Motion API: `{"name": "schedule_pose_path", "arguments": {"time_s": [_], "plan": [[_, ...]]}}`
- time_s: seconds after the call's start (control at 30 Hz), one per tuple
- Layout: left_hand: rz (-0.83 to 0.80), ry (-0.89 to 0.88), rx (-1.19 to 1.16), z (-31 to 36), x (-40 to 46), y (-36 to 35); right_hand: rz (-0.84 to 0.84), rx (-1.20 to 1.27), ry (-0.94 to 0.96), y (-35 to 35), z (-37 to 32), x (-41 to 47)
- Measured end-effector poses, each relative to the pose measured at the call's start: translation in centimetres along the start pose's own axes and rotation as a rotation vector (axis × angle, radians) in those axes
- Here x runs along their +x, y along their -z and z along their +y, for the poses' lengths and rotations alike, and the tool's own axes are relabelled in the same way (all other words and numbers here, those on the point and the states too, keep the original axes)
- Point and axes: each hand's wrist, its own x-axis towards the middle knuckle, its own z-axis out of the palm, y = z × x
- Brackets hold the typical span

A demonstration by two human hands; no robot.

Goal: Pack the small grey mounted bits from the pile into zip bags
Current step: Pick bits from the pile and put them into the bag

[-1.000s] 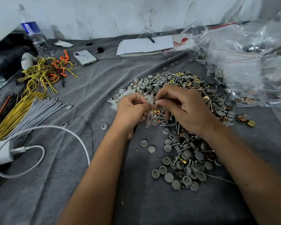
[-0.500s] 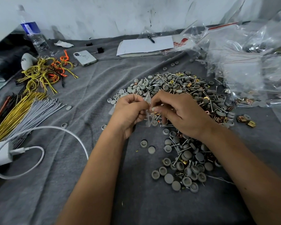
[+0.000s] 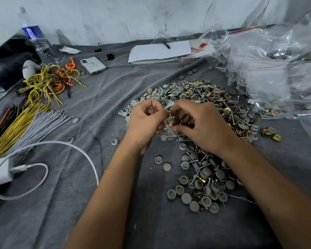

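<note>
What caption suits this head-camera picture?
Both hands, left and right, hold a small clear zip bag over the pile.

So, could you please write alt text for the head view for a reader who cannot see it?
Two bare hands, left hand and right hand, hold a small clear zip bag between them above a pile of grey bits with screws on a grey cloth. Filled bags lie right; wire bundles and a phone left.

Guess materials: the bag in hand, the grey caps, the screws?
Bag, pinched by both hands: thin clear plastic film, glossy; it crinkles and shows the fingers through it.
Caps: likely moulded plastic, matte grey; uniform hollow domes without shine.
Screws: metal, probably plated steel; bright silver glints, threaded shanks.
</note>
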Motion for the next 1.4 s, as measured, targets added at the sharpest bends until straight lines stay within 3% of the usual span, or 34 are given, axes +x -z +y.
{"name": "schedule_pose_path", "arguments": {"time_s": [0.27,0.4,0.53,0.83,1.07,1.27,1.4], "plan": [[0.095,-0.252,0.575,-1.3,0.4,0.3,0.019,-0.037,0.020,0.5,0.0,0.0],[0.056,-0.293,0.696,-1.5,0.2,0.3,0.013,-0.058,0.038,0.5,0.1,0.1],[0.067,-0.341,0.670,-1.1,0.0,0.3,0.014,-0.041,0.038,0.6,0.3,0.1],[0.262,-0.466,0.556,-0.1,-0.1,1.3,0.071,0.008,0.009,1.0,0.3,0.2],[0.180,-0.451,0.624,-0.5,-0.1,1.0,0.047,0.065,-0.001,0.9,-0.2,0.2],[0.277,-0.380,0.697,-1.2,0.5,1.5,0.118,-0.021,-0.011,0.8,0.3,0.1],[0.302,-0.353,0.687,-1.5,0.7,1.4,-0.116,-0.141,0.029,0.5,0.3,0.0]]}}
